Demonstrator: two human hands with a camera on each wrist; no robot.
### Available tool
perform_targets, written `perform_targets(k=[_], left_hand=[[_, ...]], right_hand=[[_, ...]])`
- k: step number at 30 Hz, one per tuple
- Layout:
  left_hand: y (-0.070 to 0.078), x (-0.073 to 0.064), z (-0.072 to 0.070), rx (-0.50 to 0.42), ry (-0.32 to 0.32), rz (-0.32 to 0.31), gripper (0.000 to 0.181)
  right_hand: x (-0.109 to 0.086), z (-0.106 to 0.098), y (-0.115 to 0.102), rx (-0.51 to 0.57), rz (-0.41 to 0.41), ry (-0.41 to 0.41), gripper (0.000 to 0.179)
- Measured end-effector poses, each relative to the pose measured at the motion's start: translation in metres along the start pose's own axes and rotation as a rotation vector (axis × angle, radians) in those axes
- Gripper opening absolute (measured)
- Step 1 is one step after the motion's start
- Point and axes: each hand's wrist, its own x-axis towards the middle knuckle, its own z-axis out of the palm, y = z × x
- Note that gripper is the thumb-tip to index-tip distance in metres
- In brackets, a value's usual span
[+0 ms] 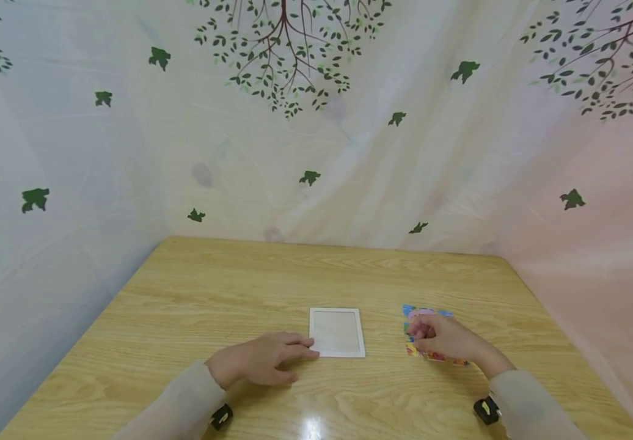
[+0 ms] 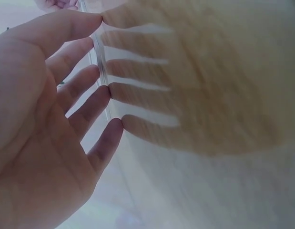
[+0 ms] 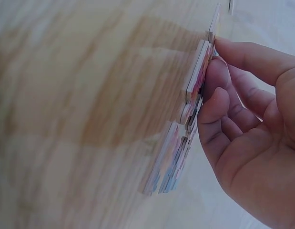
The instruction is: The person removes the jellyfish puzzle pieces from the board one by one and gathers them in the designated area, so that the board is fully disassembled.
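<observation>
A thin white rectangular frame [image 1: 362, 342] with a pale panel inside lies flat on the table. My left hand [image 1: 264, 359] is at its left side, fingers spread and nearly straight, fingertips right at its edge. In the left wrist view the fingertips meet the tabletop beside a thin edge [image 2: 100, 62]. To the right lie colourful jigsaw puzzle pieces [image 1: 411, 310], fitted close together. Over them is my right hand [image 1: 448, 337], fingers bent, thumb and index fingertips right at the pieces [image 3: 197, 71]. I cannot tell whether it pinches one. The palm hides part of the puzzle.
The wood-grain table [image 1: 228, 281] extends around both things, with a strip of bare wood between frame and puzzle. Pale curtains [image 1: 261, 146] printed with leaves and branches hang behind and at both sides. A black wrist device [image 1: 486, 409] sits under each sleeve.
</observation>
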Motion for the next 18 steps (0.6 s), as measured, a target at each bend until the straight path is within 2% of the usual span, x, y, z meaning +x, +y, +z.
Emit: perform_targets(k=[8, 14, 18], left_hand=[[0.0025, 0.0016, -0.0001, 0.008, 0.026, -0.021, 0.047], [0.0068, 0.0015, -0.0015, -0.016, 0.030, -0.059, 0.046], [0.0023, 0.0020, -0.0019, -0.046, 0.045, -0.070, 0.047]], right_hand=[[0.0015, -0.0009, 0.0002, -0.021, 0.013, 0.001, 0.018], [-0.0029, -0.0042, -0.0050, -0.114, 0.039, 0.072, 0.020], [-0.0051, -0.0103, -0.0077, -0.166, 0.073, 0.140, 0.021]])
